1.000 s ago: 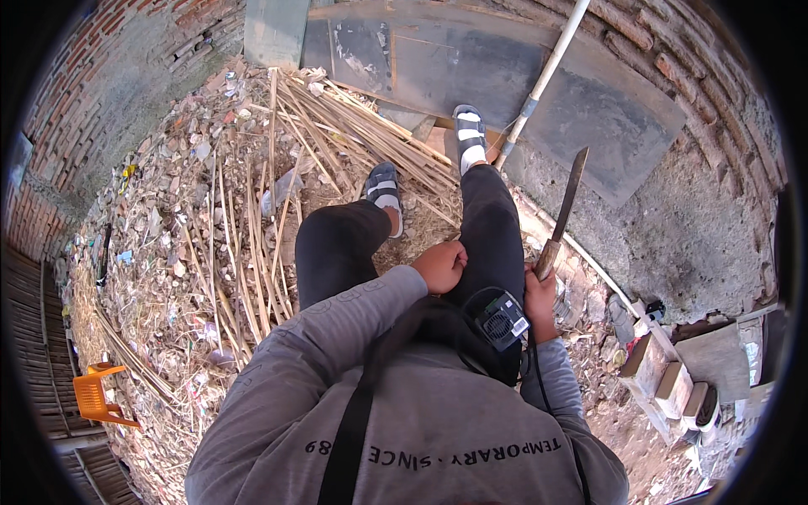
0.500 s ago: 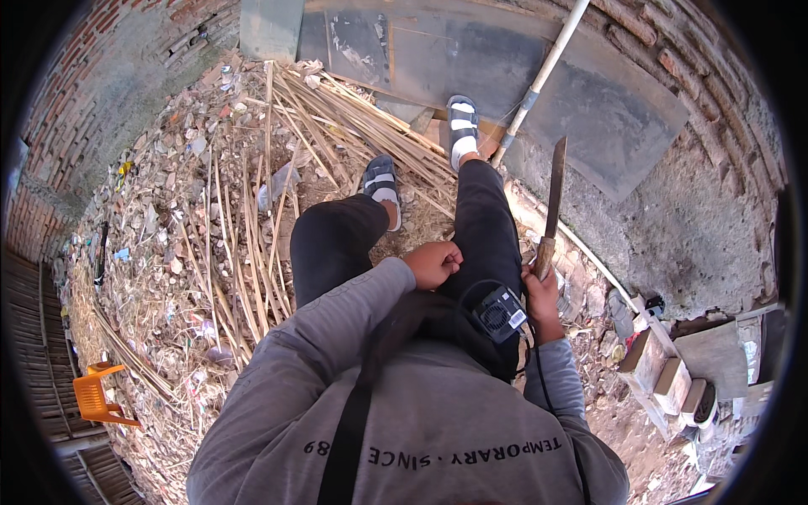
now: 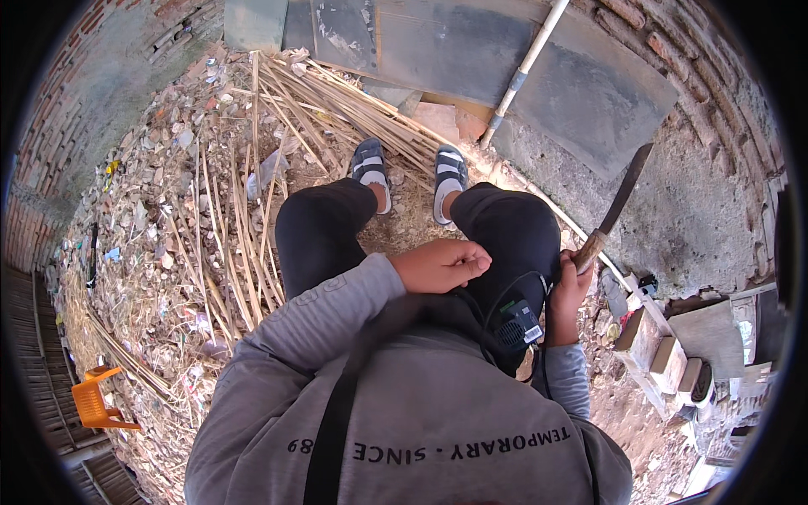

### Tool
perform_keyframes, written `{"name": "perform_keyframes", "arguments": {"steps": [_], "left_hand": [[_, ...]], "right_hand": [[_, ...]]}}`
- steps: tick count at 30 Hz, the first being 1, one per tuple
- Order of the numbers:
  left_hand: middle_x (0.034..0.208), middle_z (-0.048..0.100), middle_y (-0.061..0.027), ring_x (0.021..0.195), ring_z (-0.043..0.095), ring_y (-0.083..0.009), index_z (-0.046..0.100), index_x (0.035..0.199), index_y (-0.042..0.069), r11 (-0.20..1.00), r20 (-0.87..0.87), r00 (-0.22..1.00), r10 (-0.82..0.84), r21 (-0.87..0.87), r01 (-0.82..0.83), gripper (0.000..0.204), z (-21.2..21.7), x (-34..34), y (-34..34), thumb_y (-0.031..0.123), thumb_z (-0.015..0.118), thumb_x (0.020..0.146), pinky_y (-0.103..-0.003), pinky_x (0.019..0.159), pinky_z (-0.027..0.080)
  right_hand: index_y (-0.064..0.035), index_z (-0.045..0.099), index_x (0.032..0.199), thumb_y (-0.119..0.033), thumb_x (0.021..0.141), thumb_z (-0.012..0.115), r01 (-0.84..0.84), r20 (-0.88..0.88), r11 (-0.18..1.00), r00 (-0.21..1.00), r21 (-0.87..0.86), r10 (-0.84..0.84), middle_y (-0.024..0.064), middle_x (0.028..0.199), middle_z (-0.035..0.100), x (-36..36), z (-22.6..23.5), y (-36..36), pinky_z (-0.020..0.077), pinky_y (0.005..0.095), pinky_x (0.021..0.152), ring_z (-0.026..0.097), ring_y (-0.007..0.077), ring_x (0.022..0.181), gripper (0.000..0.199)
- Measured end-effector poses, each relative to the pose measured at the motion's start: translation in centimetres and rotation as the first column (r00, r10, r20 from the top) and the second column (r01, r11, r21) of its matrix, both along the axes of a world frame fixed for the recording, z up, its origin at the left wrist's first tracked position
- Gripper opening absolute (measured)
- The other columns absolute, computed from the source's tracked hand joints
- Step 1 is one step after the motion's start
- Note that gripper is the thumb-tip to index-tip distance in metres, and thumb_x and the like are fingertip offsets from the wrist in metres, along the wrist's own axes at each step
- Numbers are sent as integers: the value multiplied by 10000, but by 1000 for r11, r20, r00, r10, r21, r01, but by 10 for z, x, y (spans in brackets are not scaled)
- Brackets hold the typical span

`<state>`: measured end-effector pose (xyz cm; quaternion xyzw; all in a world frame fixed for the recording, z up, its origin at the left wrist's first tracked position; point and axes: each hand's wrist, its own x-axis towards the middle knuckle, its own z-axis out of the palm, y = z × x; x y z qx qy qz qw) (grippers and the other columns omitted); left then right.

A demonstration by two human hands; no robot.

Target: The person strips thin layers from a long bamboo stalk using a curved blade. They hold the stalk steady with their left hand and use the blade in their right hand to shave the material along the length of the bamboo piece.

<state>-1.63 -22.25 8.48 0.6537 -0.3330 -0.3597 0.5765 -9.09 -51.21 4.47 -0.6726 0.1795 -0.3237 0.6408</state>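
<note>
A machete with a long dark blade and a wooden handle is in my right hand, beside my right knee. The fingers wrap round the handle, and the blade points away from me, tilted to the right. My left hand rests over my lap near the right thigh, its fingers loosely curled with the thumb against them and nothing visible in them. A small black device with a cable lies on my right thigh, between the two hands.
Long thin bamboo strips lie piled beyond my feet; more strips lie to the left over rubble and litter. A white pole leans by dark panels at the wall. Blocks stand right, an orange plastic chair far left.
My right foot has drawn back toward me, level with the left. The machete has swung right and tilted over. My left hand has shifted slightly right, and its fingers have loosened a little.
</note>
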Motion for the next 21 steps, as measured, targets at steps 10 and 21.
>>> {"name": "perform_keyframes", "arguments": {"steps": [10,21], "left_hand": [[1081,677,-81,995,644,-155,536,1375,9,990,51,991,-127,75,123,486,4,-4,-4,390,496,1075,-315,895,506],[1182,648,-93,1116,605,-157,533,1370,15,970,47,998,-43,239,30,448,-5,-7,0,349,519,1071,-306,995,459]], "right_hand": [[-24,497,1028,1,901,596,-158,291,979,950,125,116,106,939,636,15,7,28,469,298,796,576,150,847,164],[-26,487,1104,3,898,617,-431,218,871,897,235,385,129,994,651,44,4,-9,490,291,773,597,156,846,245]]}}
